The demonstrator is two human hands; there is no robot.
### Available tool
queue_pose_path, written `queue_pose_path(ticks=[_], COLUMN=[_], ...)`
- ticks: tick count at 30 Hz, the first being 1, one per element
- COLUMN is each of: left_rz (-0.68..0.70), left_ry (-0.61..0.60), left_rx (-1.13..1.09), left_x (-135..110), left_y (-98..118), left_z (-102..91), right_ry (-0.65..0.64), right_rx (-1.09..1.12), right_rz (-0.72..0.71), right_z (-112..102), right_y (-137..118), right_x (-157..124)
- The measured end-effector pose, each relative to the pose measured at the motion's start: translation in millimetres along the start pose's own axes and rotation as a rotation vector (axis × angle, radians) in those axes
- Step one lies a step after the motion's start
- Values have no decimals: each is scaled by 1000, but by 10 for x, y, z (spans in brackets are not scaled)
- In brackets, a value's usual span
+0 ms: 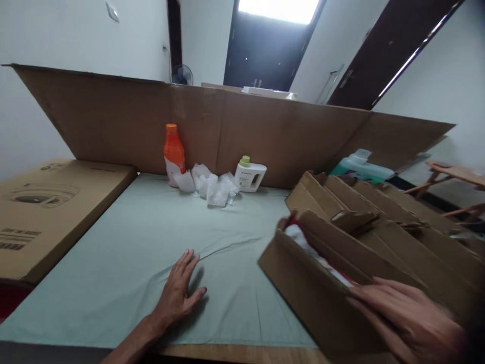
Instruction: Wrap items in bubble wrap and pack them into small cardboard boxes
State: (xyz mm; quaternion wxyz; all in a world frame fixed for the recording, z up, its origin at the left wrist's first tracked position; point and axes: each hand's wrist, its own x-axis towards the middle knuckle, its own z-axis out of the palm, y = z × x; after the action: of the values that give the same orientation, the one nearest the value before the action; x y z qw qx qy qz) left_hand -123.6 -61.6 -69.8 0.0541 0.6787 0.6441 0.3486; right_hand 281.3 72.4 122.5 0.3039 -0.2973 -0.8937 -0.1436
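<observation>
A person's two hands at a cloth-covered counter (242, 352): left hand (181, 289) bare, right hand (405, 314) at an open cardboard box (303, 285).

From left to right: a flat, printed carton (64, 202) lies along the left edge; an orange bottle (173, 151) stands at the far edge; the left hand, released and holding nothing, spreads its fingers over the pale green cloth (235, 268) towards the near edge; crumpled clear plastic (216, 188) and a white, green-capped jug (248, 176) sit at the far edge. At the near right corner is the open box, with something white and red (303, 238) inside; the right hand's fingers meet its rim, but blur hides whether that grip is clenched. More cardboard boxes (401, 247) crowd the right edge, a teal container (366, 171) behind them.
</observation>
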Motion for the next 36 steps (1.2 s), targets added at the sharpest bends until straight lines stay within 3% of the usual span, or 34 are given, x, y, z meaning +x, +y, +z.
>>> queue_pose_path(ticks=[4, 7, 9, 12, 16, 20, 22, 24, 27, 32, 36], left_rz=[-116, -220, -282, -321, -301, -254, -228, -225, -233, -231, -299], left_ry=[64, 110, 148, 168, 118, 49, 47, 53, 41, -6, 58], left_rx=[-179, -291, -349, -403, -488, -606, -629, -633, -642, -707, -707], left_x=[77, 178, 240, 361, 636, 878, 911, 903, 916, 1150, 1252], left_y=[38, 61, 19, -127, -306, -301, -272, -259, -285, -339, -344], left_z=[-41, -75, -104, -145, -122, 29, 112, 156, 98, -142, -145], right_ry=[-70, -24, 27, 81, 61, 166, 123, -11, -172, -105, -92], right_rx=[137, 118, 102, 168, 492, 802, 883, 955, 1064, 1059, 1028], right_rz=[-175, -197, -128, 101, 463, 766, 821, 848, 908, 954, 934], right_z=[263, 528, 657, 862, 1339, 1776, 1898, 1993, 2157, 2463, 2572], right_y=[-591, -795, -804, -687, -502, -416, -382, -354, -369, -541, -588], right_x=[725, 1018, 993, 732, 454, 519, 584, 612, 578, 554, 650])
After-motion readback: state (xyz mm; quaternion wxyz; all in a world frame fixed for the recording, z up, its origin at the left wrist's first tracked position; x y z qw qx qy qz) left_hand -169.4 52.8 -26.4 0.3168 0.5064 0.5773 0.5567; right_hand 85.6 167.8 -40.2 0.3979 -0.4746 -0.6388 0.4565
